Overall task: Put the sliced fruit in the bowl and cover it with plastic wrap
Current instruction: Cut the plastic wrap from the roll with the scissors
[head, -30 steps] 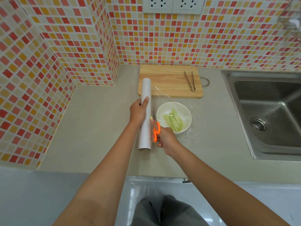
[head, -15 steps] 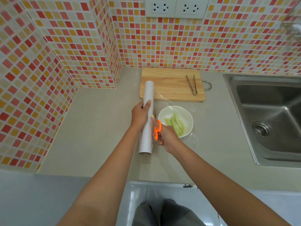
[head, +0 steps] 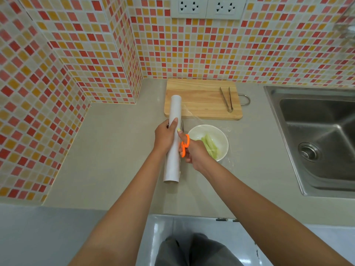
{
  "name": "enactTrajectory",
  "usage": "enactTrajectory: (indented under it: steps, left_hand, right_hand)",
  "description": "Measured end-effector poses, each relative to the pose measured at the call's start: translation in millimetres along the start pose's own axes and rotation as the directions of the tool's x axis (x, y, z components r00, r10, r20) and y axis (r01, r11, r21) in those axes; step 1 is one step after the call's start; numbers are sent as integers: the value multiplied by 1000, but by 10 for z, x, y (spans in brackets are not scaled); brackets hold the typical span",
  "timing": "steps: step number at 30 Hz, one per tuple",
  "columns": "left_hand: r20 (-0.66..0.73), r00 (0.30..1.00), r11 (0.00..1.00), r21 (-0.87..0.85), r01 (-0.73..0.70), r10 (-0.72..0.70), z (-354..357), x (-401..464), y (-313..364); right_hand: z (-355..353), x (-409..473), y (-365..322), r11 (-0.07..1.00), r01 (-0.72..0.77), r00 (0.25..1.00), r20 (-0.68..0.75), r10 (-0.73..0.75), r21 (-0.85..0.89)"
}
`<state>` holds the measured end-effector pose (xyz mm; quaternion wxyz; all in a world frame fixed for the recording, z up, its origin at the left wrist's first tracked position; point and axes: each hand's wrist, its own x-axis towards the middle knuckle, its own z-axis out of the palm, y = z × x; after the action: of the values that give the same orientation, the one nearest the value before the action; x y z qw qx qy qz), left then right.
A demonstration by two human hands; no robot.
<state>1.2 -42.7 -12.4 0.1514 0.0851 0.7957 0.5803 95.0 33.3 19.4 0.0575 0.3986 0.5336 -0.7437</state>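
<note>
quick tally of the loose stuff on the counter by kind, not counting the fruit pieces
bowl with sliced fruit: 1
plastic wrap roll, held by the left hand: 1
orange-handled scissors, held by the right hand: 1
wooden cutting board: 1
metal tongs on the board: 1
total: 5

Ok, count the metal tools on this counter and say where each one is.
2. The tongs lie on the cutting board. The orange-handled scissors are in the right hand, between the wrap roll and the bowl.
</note>
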Motion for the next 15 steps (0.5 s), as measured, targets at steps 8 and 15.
enactTrajectory:
  steps: [8, 15]
  left_hand:
    - [-1, 1000, 1000, 1, 1, -1, -15, 18, 24]
    - [-5, 1000, 1000, -7, 3, -3, -31, 40, 59]
  right_hand:
    - [24, 64, -116, 1000, 6, 1000, 3, -6, 7]
    - [39, 123, -161, 1000, 19, 1000, -10, -19, 21]
